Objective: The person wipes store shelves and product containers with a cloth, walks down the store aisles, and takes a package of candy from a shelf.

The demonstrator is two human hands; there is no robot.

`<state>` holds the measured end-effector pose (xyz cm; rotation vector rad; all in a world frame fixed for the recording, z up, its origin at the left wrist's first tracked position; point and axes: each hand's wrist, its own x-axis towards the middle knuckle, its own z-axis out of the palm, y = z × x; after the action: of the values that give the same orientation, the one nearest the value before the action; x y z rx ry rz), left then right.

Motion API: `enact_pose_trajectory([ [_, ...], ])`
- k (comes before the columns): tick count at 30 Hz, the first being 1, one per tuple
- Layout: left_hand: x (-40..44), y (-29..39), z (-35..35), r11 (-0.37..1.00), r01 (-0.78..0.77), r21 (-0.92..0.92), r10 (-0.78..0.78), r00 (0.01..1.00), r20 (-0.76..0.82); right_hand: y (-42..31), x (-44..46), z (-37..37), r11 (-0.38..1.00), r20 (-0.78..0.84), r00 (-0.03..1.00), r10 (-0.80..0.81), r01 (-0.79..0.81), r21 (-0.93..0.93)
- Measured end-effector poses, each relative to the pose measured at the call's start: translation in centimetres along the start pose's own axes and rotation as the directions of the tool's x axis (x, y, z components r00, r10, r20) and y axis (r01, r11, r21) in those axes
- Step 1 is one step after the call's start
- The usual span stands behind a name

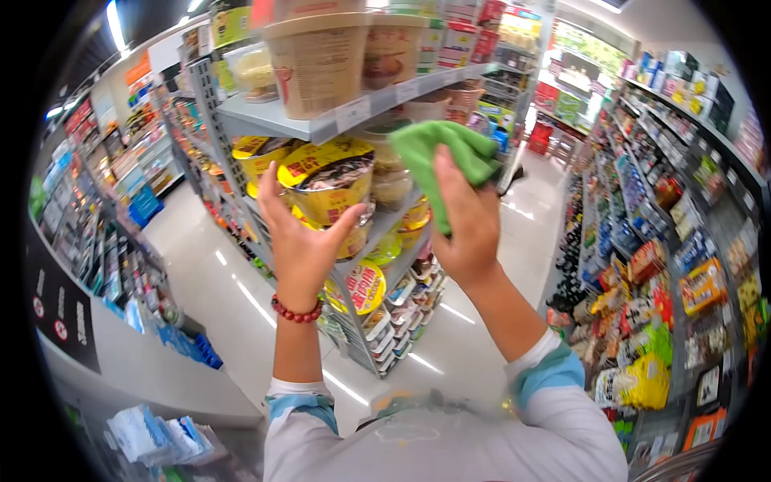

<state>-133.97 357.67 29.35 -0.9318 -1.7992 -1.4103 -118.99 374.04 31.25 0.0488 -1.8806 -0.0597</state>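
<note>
The left hand (309,237) had its thumb and fingers spread around a yellow tub (333,181) near the corner of the middle shelf (387,222); whether they touched it, I couldn't tell. The right hand (466,229) pinched a green cloth (442,149) beside the upper shelf's front edge (353,114). Good handling called for a light, even hold on the tub's sides and the cloth gathered clear of its neighbours. I counted two hands, one cloth, one tub between the left fingers, and one red bracelet (297,314).
</note>
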Motion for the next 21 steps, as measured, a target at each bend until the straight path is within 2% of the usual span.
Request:
enact_pose_trajectory([
  [2, 0.5, -0.8, 1.0, 0.987, 0.045, -0.155, -0.034, 0.997, 0.070, 0.9, 2.1, 3.8, 0.993, 0.046, 0.996, -0.070, 0.066, 0.097],
  [3, 0.5, -1.5, 1.9, 0.993, 0.054, -0.106, -0.050, 0.998, 0.039, 0.9, 2.9, 5.5, 0.977, 0.095, 0.984, -0.148, 0.131, 0.168],
  [4, 0.4, -2.5, 2.9, 0.986, 0.053, -0.160, -0.049, 0.998, 0.029, 0.6, 3.4, 6.6, 0.961, 0.140, 0.975, -0.173, 0.136, 0.239],
  [6, 0.2, -2.9, 2.9, 0.986, 0.072, -0.148, -0.076, 0.997, -0.023, 0.6, 4.6, 8.3, 0.907, 0.176, 0.955, -0.237, 0.152, 0.393],
  [8, 0.3, -2.2, 2.6, 0.914, 0.290, -0.285, -0.269, 0.957, 0.113, 0.9, 5.8, 8.7, 0.836, 0.230, 0.943, -0.242, 0.082, 0.543],
  [9, 0.3, -2.3, 2.8, 0.924, 0.289, -0.250, -0.279, 0.957, 0.077, 1.3, 6.3, 8.9, 0.806, 0.210, 0.941, -0.265, 0.097, 0.583],
  [11, -0.1, -2.8, 3.5, 0.951, 0.213, -0.225, -0.207, 0.977, 0.047, 2.3, 7.4, 9.1, 0.705, 0.398, 0.884, -0.243, -0.121, 0.699],
  [12, -0.2, -2.5, 3.5, 0.940, 0.257, -0.224, -0.252, 0.966, 0.052, 2.8, 8.6, 9.1, 0.653, 0.505, 0.823, -0.260, -0.235, 0.720],
  [13, -0.2, -2.5, 3.6, 0.944, 0.259, -0.202, -0.259, 0.966, 0.025, 3.4, 9.3, 9.9, 0.632, 0.493, 0.821, -0.287, -0.224, 0.742],
  [15, -0.1, -2.4, 3.8, 0.966, 0.231, -0.120, -0.228, 0.973, 0.032, 4.3, 10.4, 11.3, 0.693, 0.520, 0.788, -0.330, -0.171, 0.700],
  [16, 0.2, -2.0, 3.5, 0.951, 0.293, -0.101, -0.284, 0.954, 0.094, 4.4, 10.9, 11.4, 0.732, 0.605, 0.732, -0.313, -0.220, 0.645],
  [17, 0.2, -2.0, 3.7, 0.951, 0.299, -0.083, -0.293, 0.953, 0.075, 4.1, 11.5, 11.3, 0.717, 0.597, 0.729, -0.334, -0.215, 0.664],
  [19, 0.0, -2.2, 3.8, 0.934, 0.327, -0.144, -0.318, 0.944, 0.087, 3.4, 12.8, 11.7, 0.858, 0.786, 0.558, -0.266, -0.235, 0.457],
  [21, 0.1, -1.9, 3.8, 0.926, 0.347, -0.148, -0.336, 0.937, 0.095, 3.1, 13.4, 13.5, 0.825, 0.775, 0.545, -0.320, -0.242, 0.510],
])
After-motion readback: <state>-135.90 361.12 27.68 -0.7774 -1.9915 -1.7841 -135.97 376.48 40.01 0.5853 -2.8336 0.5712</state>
